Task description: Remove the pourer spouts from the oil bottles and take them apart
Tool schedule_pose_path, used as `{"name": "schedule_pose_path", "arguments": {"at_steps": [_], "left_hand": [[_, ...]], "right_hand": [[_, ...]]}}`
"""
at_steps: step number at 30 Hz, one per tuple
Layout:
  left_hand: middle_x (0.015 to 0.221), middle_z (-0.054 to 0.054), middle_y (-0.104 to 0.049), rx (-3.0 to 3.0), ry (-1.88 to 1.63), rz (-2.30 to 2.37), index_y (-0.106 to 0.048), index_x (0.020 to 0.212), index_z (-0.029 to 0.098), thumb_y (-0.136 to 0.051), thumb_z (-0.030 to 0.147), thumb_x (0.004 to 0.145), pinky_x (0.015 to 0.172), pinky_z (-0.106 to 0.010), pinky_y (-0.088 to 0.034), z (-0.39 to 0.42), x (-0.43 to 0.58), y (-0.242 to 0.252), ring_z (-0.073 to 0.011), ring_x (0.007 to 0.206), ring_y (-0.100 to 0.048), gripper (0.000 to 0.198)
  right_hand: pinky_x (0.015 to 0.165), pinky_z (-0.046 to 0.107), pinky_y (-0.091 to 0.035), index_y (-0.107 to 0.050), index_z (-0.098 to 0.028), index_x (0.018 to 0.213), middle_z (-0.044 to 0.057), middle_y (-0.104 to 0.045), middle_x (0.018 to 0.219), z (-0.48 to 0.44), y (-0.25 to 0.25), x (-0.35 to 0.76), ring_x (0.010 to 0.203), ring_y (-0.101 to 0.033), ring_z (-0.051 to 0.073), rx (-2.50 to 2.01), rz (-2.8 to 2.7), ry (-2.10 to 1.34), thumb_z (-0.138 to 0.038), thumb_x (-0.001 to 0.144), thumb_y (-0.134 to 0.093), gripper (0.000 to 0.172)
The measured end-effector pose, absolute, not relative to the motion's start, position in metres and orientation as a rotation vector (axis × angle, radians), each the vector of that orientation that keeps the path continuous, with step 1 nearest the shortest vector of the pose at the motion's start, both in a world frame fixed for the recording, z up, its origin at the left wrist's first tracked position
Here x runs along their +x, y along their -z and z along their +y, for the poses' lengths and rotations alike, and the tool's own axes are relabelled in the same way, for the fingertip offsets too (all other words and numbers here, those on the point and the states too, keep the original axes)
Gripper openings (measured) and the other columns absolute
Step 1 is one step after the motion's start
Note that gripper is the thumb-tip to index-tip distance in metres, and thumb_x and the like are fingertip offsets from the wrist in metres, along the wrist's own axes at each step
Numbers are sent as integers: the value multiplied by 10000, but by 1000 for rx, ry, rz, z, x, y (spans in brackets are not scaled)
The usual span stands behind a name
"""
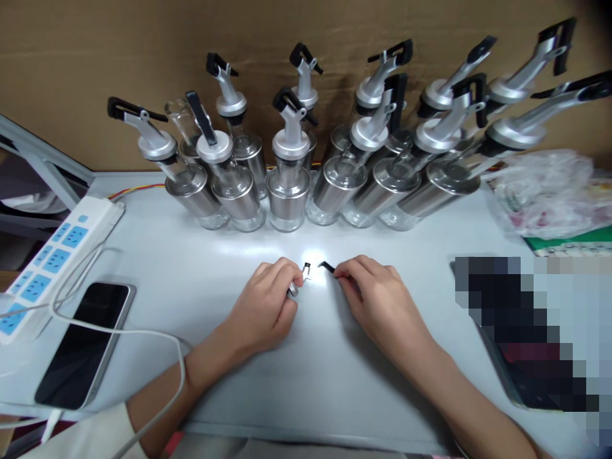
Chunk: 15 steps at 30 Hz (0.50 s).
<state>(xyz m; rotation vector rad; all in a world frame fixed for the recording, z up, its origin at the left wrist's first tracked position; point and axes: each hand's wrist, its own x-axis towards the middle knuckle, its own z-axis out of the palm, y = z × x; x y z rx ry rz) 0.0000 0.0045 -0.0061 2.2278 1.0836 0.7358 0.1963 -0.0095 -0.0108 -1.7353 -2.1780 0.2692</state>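
Observation:
Near the middle of the table, my left hand (pixel 270 299) is closed around a small silver pourer spout (pixel 306 271). Its narrow end with a dark tip pokes out past my fingers, and most of the rest is hidden in my hand. Just to the right, my right hand (pixel 375 290) pinches a small black lever (pixel 327 266) between thumb and fingertips. The lever points toward the spout, with a narrow gap between the two. Behind both hands stand several glass-and-steel bottles (pixel 288 197), most topped with silver spouts (pixel 291 143) bearing black levers.
At the left lie a white power strip (pixel 45 268), a phone (pixel 86 344) and a white cable (pixel 143 331) that loops over my left forearm. A clear plastic bag (pixel 549 185) sits at the back right. A dark, partly pixelated device (pixel 526 382) lies at the right.

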Motion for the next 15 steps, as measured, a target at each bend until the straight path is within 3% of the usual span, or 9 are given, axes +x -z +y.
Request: {"name": "schedule_pose_path", "arguments": {"at_steps": [7,15], "left_hand": [[881,-46,-552,2231,-761,1089,-402,908,196,-381,42,616,732,-303,-432,3,2,9,-168,799,-531,330],[917,-55,-556,2283,-710,1087,-319,1239,155,-375,56,657,733,-291,-455,1,0,13,-160,789,-540,593]], "right_hand": [[626,299,-412,-575,-189,838,25,-643,715,-9,8,193,630,-590,171,-1661,-2068,-384,-107,773,-453,161],[644,269,-451,-568,-198,862,3,-634,725,-13,-6,188,665,-601,146,-1484,-1946,-454,-123,786,-517,119]]}}
